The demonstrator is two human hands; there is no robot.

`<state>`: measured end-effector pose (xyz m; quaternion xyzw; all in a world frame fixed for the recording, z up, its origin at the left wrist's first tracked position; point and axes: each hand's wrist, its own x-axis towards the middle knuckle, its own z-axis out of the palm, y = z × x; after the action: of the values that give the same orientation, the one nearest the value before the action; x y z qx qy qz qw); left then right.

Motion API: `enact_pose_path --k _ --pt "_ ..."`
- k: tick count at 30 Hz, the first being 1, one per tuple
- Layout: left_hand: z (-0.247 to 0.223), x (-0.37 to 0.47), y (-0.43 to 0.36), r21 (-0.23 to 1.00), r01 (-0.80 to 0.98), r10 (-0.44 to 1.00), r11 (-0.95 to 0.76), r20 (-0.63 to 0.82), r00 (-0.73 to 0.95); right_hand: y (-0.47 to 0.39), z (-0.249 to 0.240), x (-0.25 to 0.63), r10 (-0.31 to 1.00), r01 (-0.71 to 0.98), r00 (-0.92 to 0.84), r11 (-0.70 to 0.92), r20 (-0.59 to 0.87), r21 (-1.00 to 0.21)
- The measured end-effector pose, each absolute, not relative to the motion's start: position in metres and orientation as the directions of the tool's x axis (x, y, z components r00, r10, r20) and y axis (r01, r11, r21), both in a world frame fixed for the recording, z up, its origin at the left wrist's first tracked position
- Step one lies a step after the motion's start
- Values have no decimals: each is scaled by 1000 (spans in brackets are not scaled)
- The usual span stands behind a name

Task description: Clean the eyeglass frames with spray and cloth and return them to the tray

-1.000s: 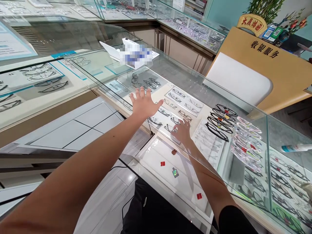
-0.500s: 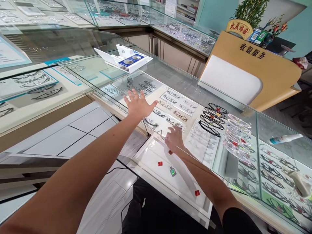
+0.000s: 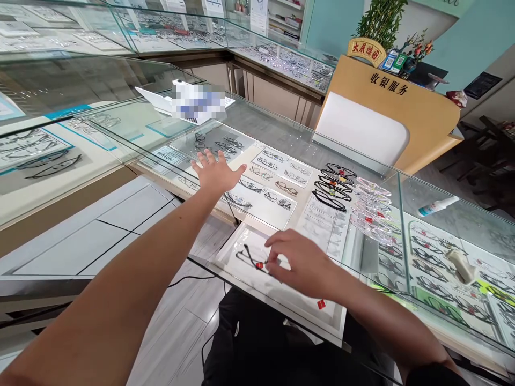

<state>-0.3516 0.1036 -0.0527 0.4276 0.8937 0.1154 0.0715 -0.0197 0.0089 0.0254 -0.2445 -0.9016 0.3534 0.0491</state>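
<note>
The right hand (image 3: 298,264) has come back from the display case (image 3: 306,212) and now hangs low over the pulled-out white drawer (image 3: 333,315); half a second ago it was at the front row of frames. Its fingers are curled, thumb and forefinger apart at the tips, at one pair of glasses (image 3: 251,259) with a dark temple. That pair is over or in the drawer; I cannot tell whether the fingertips grip it. Two red tags (image 3: 321,304) show in the drawer, one of them at the dark temple. The hand now covers the spot where a grey-green tag and a brown one showed earlier.

The left hand (image 3: 216,174) lies much as before, palm down over the glass top with all five fingers spread.

On the near white card (image 3: 257,210) inside the case I count three pairs; a second ago a fourth showed by the right fingers. Just behind are two more, one brown pair (image 3: 286,187) and one thin pair (image 3: 260,172). To the right, about four black frames (image 3: 330,199) and about four clear frames (image 3: 372,233) lie in overlapping rows, hard to count exactly.

Farther back, one white card (image 3: 285,165) carries four pairs and a grey card (image 3: 213,135) seems to bear three. One spray bottle (image 3: 438,205) lies on the glass at the right, and one open white box (image 3: 155,102), partly pixelated, stands at the left. Beyond are one tan counter (image 3: 362,83) and, on it, one leafy plant (image 3: 380,27)
</note>
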Motion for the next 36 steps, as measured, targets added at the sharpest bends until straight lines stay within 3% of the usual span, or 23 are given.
enact_pose_path --k 6,15,26,31,36 --pt "-57 -354 105 254 760 788 599 -17 -615 82 72 -54 554 491 -831 777 58 -394" --pt "-53 -351 102 263 757 786 598 -9 -618 183 19 -102 634 630 -773 767 -8 -125" --pt "-52 -350 100 258 756 785 601 -15 -619 192 -8 -119 652 644 -758 749 -1 -153" --pt "-52 -350 101 257 749 780 610 -29 -625 167 15 -111 666 649 -746 736 32 -192" --pt "-54 -350 103 254 749 776 613 -16 -630 72 28 -90 491 406 -865 807 105 -429"
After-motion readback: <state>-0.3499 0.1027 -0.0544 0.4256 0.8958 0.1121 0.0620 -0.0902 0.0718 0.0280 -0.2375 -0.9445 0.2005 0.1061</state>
